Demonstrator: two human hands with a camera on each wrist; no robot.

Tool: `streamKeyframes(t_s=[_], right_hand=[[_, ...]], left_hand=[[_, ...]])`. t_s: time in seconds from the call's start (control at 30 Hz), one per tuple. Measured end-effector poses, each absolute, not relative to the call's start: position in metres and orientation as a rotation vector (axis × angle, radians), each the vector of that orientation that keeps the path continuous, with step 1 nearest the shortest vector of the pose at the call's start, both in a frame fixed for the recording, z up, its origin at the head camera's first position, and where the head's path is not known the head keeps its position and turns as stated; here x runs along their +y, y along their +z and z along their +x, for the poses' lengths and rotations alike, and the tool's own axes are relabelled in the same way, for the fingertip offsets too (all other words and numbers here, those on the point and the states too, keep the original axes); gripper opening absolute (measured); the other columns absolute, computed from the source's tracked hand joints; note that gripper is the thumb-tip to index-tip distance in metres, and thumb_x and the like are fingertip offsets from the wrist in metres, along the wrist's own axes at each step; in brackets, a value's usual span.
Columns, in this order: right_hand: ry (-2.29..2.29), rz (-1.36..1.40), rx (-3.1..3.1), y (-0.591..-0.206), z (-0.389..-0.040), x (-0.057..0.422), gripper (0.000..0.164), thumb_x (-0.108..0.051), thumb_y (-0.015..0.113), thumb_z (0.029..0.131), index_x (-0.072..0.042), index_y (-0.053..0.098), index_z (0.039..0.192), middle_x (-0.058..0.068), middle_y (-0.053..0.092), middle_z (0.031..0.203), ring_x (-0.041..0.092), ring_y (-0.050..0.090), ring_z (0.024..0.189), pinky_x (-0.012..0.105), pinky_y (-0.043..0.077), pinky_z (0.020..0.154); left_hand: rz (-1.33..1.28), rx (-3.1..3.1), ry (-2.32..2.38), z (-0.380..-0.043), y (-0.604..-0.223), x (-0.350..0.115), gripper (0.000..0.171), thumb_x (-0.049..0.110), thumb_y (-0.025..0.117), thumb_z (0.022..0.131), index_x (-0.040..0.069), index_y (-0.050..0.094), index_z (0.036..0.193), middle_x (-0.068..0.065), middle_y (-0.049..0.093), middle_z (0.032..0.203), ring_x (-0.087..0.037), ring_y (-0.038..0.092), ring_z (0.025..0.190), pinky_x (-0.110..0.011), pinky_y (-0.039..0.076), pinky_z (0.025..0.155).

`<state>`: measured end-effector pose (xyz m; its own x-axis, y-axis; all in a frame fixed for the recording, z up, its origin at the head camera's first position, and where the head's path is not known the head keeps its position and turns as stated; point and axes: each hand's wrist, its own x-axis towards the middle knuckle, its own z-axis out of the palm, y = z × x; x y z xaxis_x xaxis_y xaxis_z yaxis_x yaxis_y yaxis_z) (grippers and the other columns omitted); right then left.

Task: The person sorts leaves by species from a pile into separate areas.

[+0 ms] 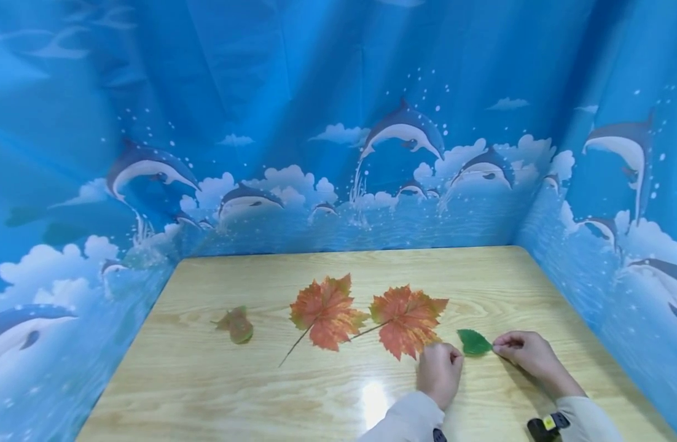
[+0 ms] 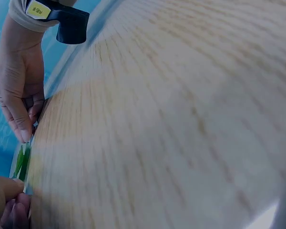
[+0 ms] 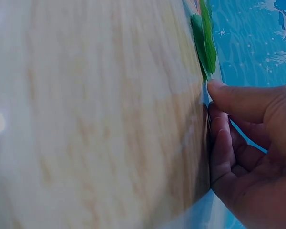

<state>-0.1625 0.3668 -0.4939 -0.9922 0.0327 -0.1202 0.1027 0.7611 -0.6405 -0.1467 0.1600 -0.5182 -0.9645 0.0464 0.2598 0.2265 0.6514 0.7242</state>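
A small green leaf point(image 1: 473, 342) lies on the table between both hands. At its right end, my right hand point(image 1: 529, 353) pinches the short stem between thumb and fingers; the right wrist view shows the green leaf point(image 3: 205, 43) just beyond the thumb tip. My left hand point(image 1: 440, 373) has its fingers curled close by the lower left edge of the leaf. In the left wrist view the green leaf point(image 2: 22, 162) comes right up to the left thumb, and I see no clear grip on it. Two orange-red maple-like leaves, one left point(image 1: 328, 312) and one right point(image 1: 407, 319), lie beside the left hand.
A small brownish-green leaf cluster point(image 1: 238, 325) lies farther left on the wooden table point(image 1: 222, 393). Blue curtains point(image 1: 294, 73) printed with dolphins stand behind and at both sides of the table. Thin dark stems point(image 1: 295, 347) extend from the orange-red leaves.
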Motion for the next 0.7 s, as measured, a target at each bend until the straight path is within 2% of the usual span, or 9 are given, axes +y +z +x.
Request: streamKeyframes(t_s=[0.33,0.7], right_hand=[[-1.044,0.119,2.861,-0.4936,-0.1628,0.3657,0.021,-0.019,0.071,0.086,-0.001,0.07,0.096,0.005,0.069,0.086,0.012,0.058,0.075,0.024,0.044,0.065],[-1.043,0.123,2.869,-0.4944,-0.1618,0.366,0.02,-0.02,0.071,0.086,-0.002,0.07,0.095,0.006,0.069,0.087,0.012,0.058,0.076,0.025,0.044,0.066]], left_hand=[[-0.252,-2.654,-1.166,-0.147,-0.5187,0.1583,0.015,0.01,0.073,0.073,0.023,0.072,0.065,0.017,0.055,0.059,0.003,0.046,0.054,-0.013,0.034,0.048],[-0.358,-2.628,-1.074,-0.1469,-0.5225,0.1582,0.013,0.014,0.077,0.077,0.022,0.072,0.067,0.016,0.059,0.062,0.005,0.049,0.057,-0.01,0.036,0.051]])
